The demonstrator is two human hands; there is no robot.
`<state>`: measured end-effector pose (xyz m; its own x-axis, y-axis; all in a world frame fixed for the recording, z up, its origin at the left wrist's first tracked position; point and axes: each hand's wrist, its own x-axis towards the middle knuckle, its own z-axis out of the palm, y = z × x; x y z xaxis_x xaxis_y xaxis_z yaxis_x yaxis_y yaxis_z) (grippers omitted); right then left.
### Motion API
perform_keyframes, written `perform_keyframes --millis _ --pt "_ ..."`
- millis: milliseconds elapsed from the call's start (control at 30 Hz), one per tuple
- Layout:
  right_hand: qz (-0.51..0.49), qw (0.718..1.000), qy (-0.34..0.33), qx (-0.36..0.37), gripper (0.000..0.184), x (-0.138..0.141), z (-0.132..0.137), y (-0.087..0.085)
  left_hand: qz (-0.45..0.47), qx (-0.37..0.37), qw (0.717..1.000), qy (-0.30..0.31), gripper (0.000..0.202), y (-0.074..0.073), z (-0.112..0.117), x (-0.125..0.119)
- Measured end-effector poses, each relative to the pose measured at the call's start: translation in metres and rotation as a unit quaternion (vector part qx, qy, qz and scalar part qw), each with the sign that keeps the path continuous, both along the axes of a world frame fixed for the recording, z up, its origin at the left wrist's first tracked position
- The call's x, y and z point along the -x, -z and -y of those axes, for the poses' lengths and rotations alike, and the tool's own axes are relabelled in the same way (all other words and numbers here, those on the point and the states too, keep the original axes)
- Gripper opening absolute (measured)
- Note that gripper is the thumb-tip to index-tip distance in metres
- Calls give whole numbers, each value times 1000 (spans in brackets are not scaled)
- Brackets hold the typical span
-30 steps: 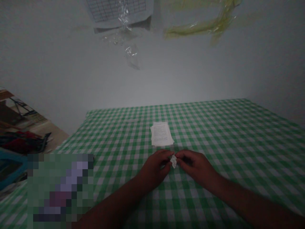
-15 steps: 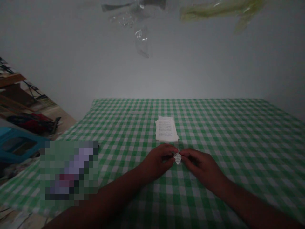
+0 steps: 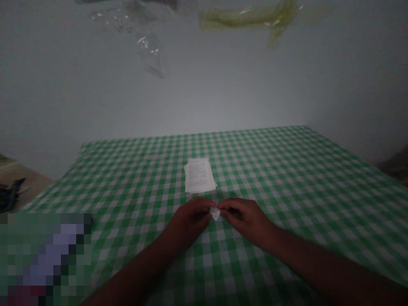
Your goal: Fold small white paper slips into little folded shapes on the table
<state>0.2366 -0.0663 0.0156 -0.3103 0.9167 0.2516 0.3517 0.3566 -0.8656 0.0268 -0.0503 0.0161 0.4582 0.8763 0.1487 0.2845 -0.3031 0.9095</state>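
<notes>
Head view: we pinch a small folded paper (image 3: 215, 213) between the fingertips of our left hand (image 3: 191, 219) and right hand (image 3: 245, 220), close above the green gingham worktop cloth (image 3: 287, 178), with a stack of printed sheets (image 3: 199, 176) lying just ahead of our hands.

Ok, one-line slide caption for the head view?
Left hand and right hand pinch a small folded paper over a green gingham tablecloth, near a stack of printed sheets.
</notes>
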Motion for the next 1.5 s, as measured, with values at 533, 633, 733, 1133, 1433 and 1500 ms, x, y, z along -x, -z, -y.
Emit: perform_keyframes --millis 533,633,733,1133,1433,1500 --pt "8 1000 -8 -24 18 -1 -1 1 -7 36 999 -2 24 2 -1 4" --pt "11 1000 0 -27 17 -1 -1 0 -4 43 999 1 24 3 -1 4" --pt "12 999 -1 -32 17 0 0 0 -7 41 999 7 25 2 -1 3" --pt "-3 1000 -4 -5 16 -4 -2 3 -5 44 999 -10 27 -2 1 0" --pt "-14 1000 5 7 17 -2 -2 1 39 88 995 -9 29 -2 1 -3" --pt "-16 1000 1 6 16 -2 -2 1 40 82 996 -7 27 -4 1 -3"
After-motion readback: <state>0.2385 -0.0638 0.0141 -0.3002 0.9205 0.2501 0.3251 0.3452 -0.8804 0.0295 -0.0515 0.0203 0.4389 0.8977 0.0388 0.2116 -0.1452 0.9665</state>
